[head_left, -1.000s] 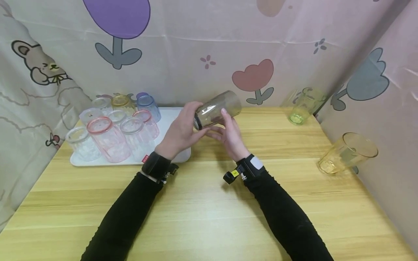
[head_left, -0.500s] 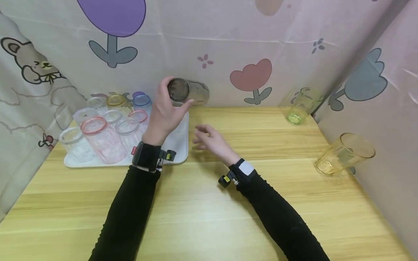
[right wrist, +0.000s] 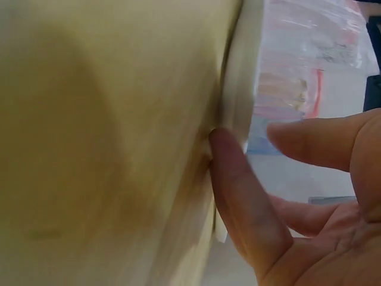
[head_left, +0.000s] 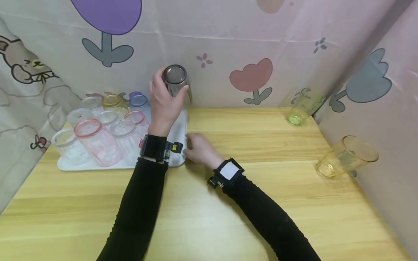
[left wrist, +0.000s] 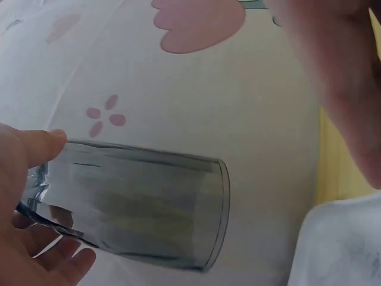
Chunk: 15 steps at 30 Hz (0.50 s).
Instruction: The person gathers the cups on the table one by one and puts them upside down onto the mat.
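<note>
My left hand (head_left: 166, 107) grips a grey-tinted drinking glass (head_left: 175, 77) around its base end, above the back right corner of the white tray (head_left: 179, 129). The glass is turned over, base up; its mouth faces away from my fingers in the left wrist view, where the glass (left wrist: 143, 205) is see-through and holds nothing. My right hand (head_left: 200, 149) is at the tray's right edge. In the right wrist view its fingers (right wrist: 244, 196) lie along the outside of the tray rim (right wrist: 243, 101), while the thumb hangs over the tray, apart from them.
Several clear and tinted glasses stand close together on the tray, a pink glass (head_left: 98, 145) at the front. A green glass (head_left: 302, 108) stands at the table's back right, a yellow glass (head_left: 343, 157) at its right edge. A patterned curtain (head_left: 215, 36) hangs behind.
The glass has passed from both hands to the left hand alone, moved left over the tray, and been tipped base up. My right hand has let go and come down to the tray's edge.
</note>
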Tool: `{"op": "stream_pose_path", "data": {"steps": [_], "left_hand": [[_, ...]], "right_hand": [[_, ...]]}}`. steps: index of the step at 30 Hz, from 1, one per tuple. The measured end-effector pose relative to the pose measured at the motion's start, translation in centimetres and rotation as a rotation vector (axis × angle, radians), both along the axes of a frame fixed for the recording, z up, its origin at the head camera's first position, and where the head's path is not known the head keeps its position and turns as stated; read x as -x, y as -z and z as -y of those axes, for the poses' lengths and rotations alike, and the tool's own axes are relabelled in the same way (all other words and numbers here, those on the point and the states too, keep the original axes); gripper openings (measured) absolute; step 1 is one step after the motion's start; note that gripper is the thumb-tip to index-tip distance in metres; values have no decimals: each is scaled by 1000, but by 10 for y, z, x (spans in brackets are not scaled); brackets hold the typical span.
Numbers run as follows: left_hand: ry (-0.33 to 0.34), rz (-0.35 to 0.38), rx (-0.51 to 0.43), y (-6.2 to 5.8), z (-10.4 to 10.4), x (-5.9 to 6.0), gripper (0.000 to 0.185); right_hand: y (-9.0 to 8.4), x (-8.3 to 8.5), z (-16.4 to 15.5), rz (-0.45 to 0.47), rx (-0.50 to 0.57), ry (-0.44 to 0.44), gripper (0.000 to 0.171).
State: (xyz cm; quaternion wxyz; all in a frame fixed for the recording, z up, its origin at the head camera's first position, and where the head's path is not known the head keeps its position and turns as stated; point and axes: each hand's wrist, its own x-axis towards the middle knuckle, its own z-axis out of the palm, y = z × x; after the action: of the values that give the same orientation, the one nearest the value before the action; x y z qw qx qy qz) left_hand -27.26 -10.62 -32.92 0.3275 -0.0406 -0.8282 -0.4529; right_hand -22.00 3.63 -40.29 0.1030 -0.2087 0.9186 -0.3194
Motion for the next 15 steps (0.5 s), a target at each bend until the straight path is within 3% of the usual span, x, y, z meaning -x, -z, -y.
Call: {"op": "stream_pose_path", "data": {"steps": [7, 15], "left_hand": [[-37, 145, 36, 10, 5, 12, 78], [-72, 280, 49, 21, 9, 19, 78]], "right_hand": [[0, 3, 6, -21, -54, 21, 61], [1, 5, 7, -54, -57, -34, 38]]}}
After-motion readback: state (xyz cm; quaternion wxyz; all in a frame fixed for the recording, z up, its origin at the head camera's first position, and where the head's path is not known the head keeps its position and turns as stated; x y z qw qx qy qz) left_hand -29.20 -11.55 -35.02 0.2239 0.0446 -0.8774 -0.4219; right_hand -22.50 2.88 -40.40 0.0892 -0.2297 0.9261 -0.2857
